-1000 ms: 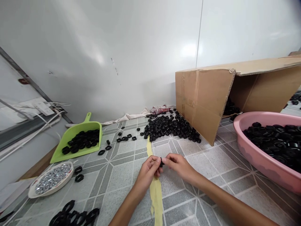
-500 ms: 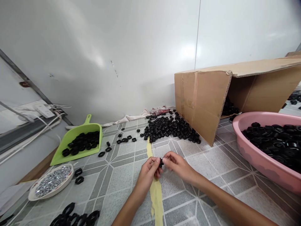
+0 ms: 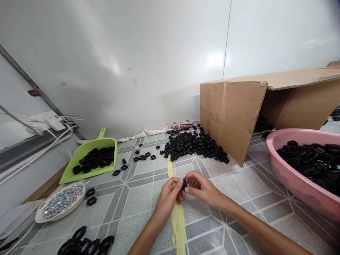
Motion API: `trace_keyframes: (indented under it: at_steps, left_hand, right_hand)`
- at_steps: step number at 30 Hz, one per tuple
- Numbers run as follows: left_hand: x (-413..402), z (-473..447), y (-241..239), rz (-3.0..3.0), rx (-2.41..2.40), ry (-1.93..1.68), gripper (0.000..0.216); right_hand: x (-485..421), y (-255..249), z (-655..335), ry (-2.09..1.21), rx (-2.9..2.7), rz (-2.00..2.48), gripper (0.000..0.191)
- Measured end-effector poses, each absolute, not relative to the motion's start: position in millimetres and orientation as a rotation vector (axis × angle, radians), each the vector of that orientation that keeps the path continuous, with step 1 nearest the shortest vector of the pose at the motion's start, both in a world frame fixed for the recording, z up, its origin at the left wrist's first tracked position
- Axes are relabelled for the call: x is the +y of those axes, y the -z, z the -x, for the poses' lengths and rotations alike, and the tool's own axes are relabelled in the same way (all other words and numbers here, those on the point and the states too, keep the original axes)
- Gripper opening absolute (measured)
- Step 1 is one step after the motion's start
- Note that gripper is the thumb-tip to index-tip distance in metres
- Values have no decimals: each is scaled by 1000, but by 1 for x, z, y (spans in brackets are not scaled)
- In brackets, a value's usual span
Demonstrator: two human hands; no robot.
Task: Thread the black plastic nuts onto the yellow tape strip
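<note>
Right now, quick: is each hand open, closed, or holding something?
Left hand: closed, fingertips pinching the black part.
Right hand: closed, pinching the same black part from the other side.

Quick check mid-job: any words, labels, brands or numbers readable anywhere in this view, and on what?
None can be read.
The cardboard box: plain faces, no print shows.
The red-patterned cloth by the wall: too blurred to tell.
The power strip: too small to tell.
The black part pinched by left hand and right hand: no marking shows.
</note>
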State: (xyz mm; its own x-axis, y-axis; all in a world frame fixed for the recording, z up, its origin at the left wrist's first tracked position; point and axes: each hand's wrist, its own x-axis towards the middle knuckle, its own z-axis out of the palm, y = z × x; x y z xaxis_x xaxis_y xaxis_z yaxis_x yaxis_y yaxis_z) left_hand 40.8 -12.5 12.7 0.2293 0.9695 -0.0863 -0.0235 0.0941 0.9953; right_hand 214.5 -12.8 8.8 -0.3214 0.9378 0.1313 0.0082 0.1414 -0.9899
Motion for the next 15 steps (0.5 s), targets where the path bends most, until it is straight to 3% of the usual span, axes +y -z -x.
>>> trace_keyframes:
  at_steps: [2,15]
  left_hand:
    - [-13,-41,-13,-1223,1052,-976,45]
    - [-13,-41,-14,-1234,1065,-958,45]
  right_hand:
    - [-13,-8,-214,-1313,-1531,976,27]
    - [-10,-6,-216,-1342,-1464,1004,33]
